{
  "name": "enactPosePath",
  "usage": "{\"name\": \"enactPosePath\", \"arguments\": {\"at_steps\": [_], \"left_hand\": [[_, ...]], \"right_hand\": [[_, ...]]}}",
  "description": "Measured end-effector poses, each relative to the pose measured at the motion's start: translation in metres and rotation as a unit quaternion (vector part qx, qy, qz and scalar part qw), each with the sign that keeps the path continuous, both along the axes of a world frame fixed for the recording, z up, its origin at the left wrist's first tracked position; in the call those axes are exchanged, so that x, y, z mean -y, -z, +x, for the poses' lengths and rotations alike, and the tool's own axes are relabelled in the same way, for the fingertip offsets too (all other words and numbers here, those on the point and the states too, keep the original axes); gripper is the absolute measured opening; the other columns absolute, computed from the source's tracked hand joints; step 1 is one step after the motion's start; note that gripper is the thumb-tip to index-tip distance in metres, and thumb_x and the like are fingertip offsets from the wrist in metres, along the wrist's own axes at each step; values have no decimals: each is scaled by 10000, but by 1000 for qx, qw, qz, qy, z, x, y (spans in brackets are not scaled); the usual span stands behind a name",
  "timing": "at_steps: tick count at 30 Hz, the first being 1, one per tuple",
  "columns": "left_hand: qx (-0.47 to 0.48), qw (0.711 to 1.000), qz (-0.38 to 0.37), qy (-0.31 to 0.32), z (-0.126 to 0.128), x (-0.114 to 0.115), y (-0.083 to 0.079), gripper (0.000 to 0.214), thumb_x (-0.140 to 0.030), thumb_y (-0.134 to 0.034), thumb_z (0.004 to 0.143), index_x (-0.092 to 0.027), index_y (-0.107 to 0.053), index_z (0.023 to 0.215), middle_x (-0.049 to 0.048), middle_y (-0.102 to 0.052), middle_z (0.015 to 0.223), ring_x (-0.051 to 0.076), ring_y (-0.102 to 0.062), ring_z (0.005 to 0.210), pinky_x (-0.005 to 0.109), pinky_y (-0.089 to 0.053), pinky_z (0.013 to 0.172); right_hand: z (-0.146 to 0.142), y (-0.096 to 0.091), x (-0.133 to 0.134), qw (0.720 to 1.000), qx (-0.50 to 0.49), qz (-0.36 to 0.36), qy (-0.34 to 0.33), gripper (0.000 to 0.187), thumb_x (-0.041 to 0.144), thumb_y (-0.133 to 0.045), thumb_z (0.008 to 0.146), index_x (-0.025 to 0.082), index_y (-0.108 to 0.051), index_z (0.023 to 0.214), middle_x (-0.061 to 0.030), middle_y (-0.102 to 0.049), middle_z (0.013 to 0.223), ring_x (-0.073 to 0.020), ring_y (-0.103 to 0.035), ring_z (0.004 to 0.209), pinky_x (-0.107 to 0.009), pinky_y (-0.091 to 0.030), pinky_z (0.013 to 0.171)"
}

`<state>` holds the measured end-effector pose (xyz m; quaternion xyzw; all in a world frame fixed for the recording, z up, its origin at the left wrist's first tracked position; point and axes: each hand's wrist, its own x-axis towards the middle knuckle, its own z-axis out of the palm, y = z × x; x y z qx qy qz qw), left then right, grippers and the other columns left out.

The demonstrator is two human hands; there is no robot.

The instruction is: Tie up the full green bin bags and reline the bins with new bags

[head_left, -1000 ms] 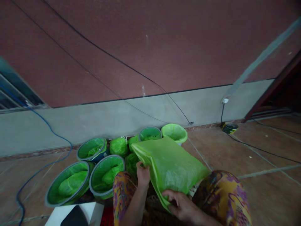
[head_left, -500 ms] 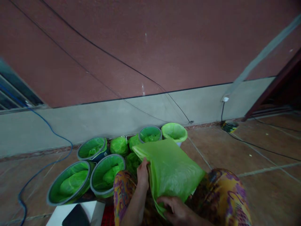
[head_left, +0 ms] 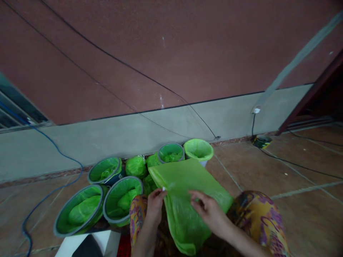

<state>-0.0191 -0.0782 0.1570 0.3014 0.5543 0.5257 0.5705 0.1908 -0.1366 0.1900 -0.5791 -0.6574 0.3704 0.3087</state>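
Head view: green bag [head_left: 177, 207] lies at 6 o'clock, R hand [head_left: 210, 210] now off its near edge, fingers loosely parted over it, so L hand [head_left: 154, 202], pinching white bit [head_left: 163, 189] at bag's 9 o'clock, prob. steadies it alone.

Right hand [head_left: 207, 208]: fingers blurred; whether the green plastic [head_left: 180, 212] is touched cannot be told. A white scrap [head_left: 163, 188], pinched by the left hand [head_left: 154, 204], is too small to be identified. The lower part of the rear grey-rimmed bin [head_left: 171, 144] is hidden by the green plastic. The white box [head_left: 104, 237], the dark object [head_left: 88, 248] on it and the red surface [head_left: 124, 247] beside it are cut off by the bottom edge, the window [head_left: 14, 105] by the left.
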Motion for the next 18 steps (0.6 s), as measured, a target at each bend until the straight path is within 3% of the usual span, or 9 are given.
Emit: {"name": "enactPosePath", "arguments": {"at_steps": [2,5,8,12,18], "left_hand": [[12,1000,1,-1,-15,6,-10,205,-233,-803,522,-150,-675,658,2,-673,665,129,-598,647,227,-448,652],[42,999,-6,-22,-36,19,-27,217,-232,-814,520,-155,-659,652,-14,-657,635,126,-604,606,230,-457,631],[65,997,-32,-40,-57,35,-44,237,-216,-816,491,-155,-651,652,-12,-666,636,138,-618,577,244,-475,611],[27,993,-74,-87,-94,62,-58,277,-216,-802,483,-173,-669,722,-10,-682,622,176,-646,570,254,-487,559],[-36,979,-132,-150,-155,106,-49,306,-217,-794,439,-189,-657,711,-14,-670,563,220,-667,567,265,-503,506]], "right_hand": [[9,-10,-27,997,32,67,35,433,360,-408,918,204,-552,1296,-93,-628,1144,-185,-613,842,-332,-499,801],[5,-6,-57,988,95,122,-19,461,371,-454,905,207,-530,1330,-103,-547,1315,-231,-517,1180,-382,-392,1034],[-16,22,-69,980,180,51,-61,486,397,-477,894,184,-551,1324,-129,-507,1381,-286,-420,1296,-446,-316,1089],[-38,69,-68,966,228,-52,-109,460,397,-475,893,209,-575,1301,-132,-537,1345,-313,-441,1272,-476,-343,1038],[-57,111,-71,969,168,-107,-143,459,367,-477,890,143,-593,1274,-167,-553,1316,-283,-500,1231,-387,-374,1020]]}}
